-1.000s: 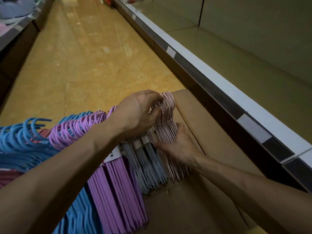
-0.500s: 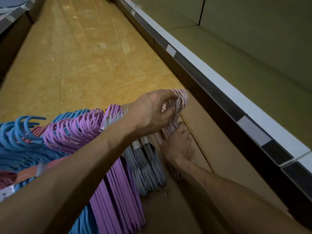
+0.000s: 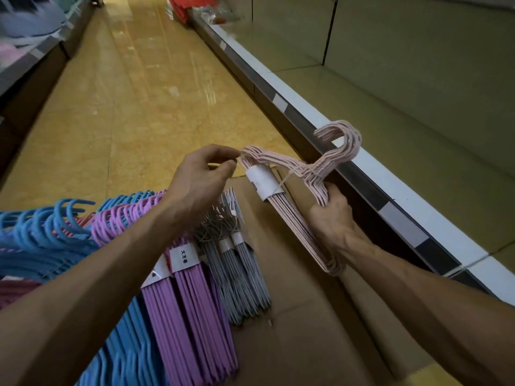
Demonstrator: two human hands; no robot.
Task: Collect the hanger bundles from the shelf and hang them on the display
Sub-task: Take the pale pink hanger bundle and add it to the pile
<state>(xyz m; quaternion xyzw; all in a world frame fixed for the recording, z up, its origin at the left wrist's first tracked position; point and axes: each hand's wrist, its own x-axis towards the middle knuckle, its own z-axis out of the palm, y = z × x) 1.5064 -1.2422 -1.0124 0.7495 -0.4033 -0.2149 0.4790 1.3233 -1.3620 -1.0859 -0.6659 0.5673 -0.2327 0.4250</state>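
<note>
A pale pink hanger bundle [image 3: 299, 174] with a white paper band hangs in the air above the cardboard [image 3: 292, 344]. My right hand [image 3: 331, 215] grips its lower side, fingers curled round the wires. My left hand [image 3: 203, 176] pinches the bundle's far corner between thumb and fingertips. The bundle's hooks point up toward the shelf edge [image 3: 370, 165]. Grey bundles [image 3: 237, 271], purple bundles [image 3: 189, 307] and blue bundles [image 3: 41, 238] lie in a row on the cardboard to the left.
An olive shelf [image 3: 404, 107] runs along the right, with a white and grey price strip. A tan tiled aisle floor [image 3: 125, 93] stretches ahead. Another shelf with soft goods [image 3: 25, 32] lines the far left. Red items [image 3: 192, 6] sit far down the aisle.
The pink bundle has been lifted off the pile and turned, hooks now toward the shelf. My left hand slid from the hooks to the bundle's corner. The view tilted up.
</note>
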